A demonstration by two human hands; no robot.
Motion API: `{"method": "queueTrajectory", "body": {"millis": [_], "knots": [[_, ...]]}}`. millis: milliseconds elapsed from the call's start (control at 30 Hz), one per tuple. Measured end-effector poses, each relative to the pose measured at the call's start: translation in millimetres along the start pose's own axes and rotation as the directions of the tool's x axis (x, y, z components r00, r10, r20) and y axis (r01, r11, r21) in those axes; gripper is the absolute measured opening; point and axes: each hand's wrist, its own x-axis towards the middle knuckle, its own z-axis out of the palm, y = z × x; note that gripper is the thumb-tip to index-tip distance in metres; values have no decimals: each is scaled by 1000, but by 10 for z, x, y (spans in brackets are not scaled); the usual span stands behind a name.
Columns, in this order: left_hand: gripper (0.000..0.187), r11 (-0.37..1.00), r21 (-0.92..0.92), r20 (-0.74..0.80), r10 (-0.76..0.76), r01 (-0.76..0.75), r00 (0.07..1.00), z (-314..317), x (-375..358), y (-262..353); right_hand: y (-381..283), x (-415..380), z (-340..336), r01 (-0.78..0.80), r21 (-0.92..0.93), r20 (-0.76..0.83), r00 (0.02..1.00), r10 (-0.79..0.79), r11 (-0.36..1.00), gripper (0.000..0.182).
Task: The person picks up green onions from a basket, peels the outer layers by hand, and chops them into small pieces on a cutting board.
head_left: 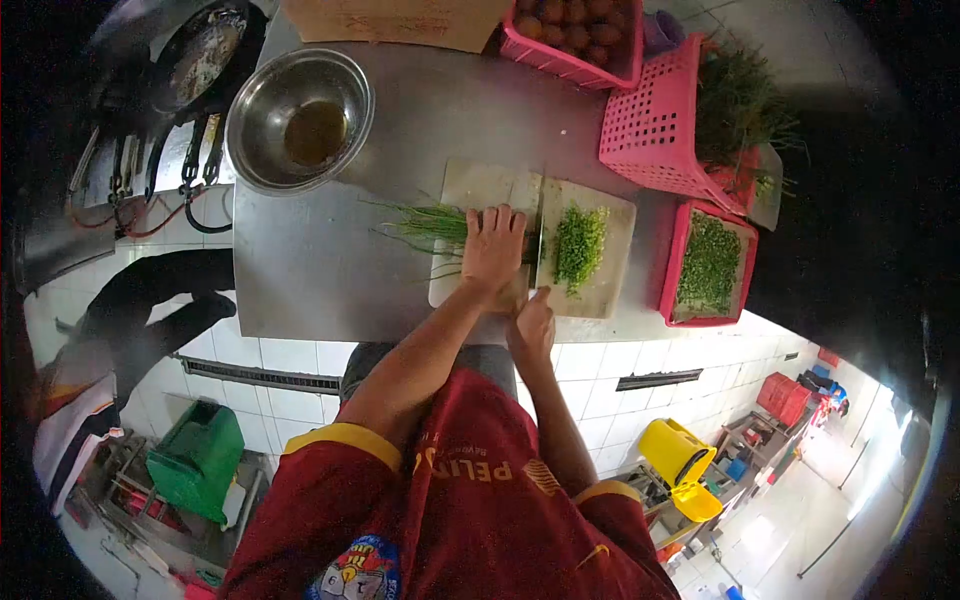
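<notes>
A bunch of long green stalks (425, 224) lies across the left part of a pale cutting board (610, 285). My left hand (494, 245) presses down on the stalks, its fingers bent over them near their cut end. My right hand (532, 322) is closed round the handle of a knife (541, 225) at the board's near edge. The blade stands across the board, just right of my left hand. Right of the blade, chopped greens (580, 247) lie in a heap.
A steel bowl (245, 125) with brown liquid stands back left. At the right are a pink basket (650, 120) of herbs, a pink crate (560, 68) of round brown items and a red tray (672, 270) of chopped greens. Another person (85, 400) is at the left.
</notes>
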Motion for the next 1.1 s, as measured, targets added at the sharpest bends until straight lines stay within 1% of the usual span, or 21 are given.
{"method": "queueTrajectory", "body": {"millis": [33,67,100,200,267,367,400,467,567,667,700,800,833,867,933,1000,1033,1100], "knots": [[29,1000,-2,-22,7,-7,1000,-5,-10,12,-123,60,-103,-3,19,-42,999,4,1000,30],[29,1000,-3,-48,9,-9,999,-10,-8,7,-225,65,-262,-3,-21,7,1000,4,1000,29],[28,1000,-5,-73,11,-11,997,-16,-6,2,-322,10,-414,-24,-27,17,1000,25,999,29],[28,1000,-19,-44,7,-7,999,-13,-4,-1,-428,-232,-644,-92,-65,98,990,98,994,29],[29,1000,-26,-26,14,-15,1000,-19,-13,1,-391,-393,-637,-155,-78,169,972,166,985,32],[31,1000,-2,-16,21,-21,1000,-33,-24,2,-200,-424,-294,-254,-89,185,946,267,963,38],[31,1000,13,-17,22,-22,1000,-43,-13,1,-178,-374,-200,-252,-80,184,947,263,964,38],[31,1000,29,-8,9,-9,1000,-5,-18,10,-121,-211,-70,-153,13,99,984,151,988,33],[30,1000,12,-10,3,-3,1000,-72,-9,9,-146,58,-105,-31,-41,5,1000,31,999,35],[28,1000,-8,-30,5,-5,1000,-76,-14,3,-414,-35,-491,-12,11,42,999,11,1000,33],[27,1000,-14,-36,5,-5,999,-56,-10,-2,-455,-131,-570,-36,-52,75,996,40,998,31],[25,1000,-24,-56,9,-11,998,3,-14,-16,-470,-431,-639,-162,-122,191,964,184,979,31],[27,1000,-3,-47,10,-10,999,-10,-6,-18,-410,-479,-563,-211,-125,223,946,235,969,34],[28,1000,19,-36,10,-10,999,-27,-13,-8,-348,-511,-471,-243,-88,232,938,257,966,36],[30,998,61,-39,13,-11,999,-14,15,-19,-182,-406,-164,-228,-22,141,963,229,973,35],[30,995,99,-54,23,-18,998,32,-4,-20,-112,-186,-28,-83,59,55,995,80,995,35],[28,997,73,-43,13,-10,999,10,-17,-10,-139,-83,-21,-11,97,7,1000,11,995,35],[25,1000,23,-26,6,-5,1000,-43,-3,-7,-233,72,-82,-29,-3,10,1000,29,1000,32]]}}
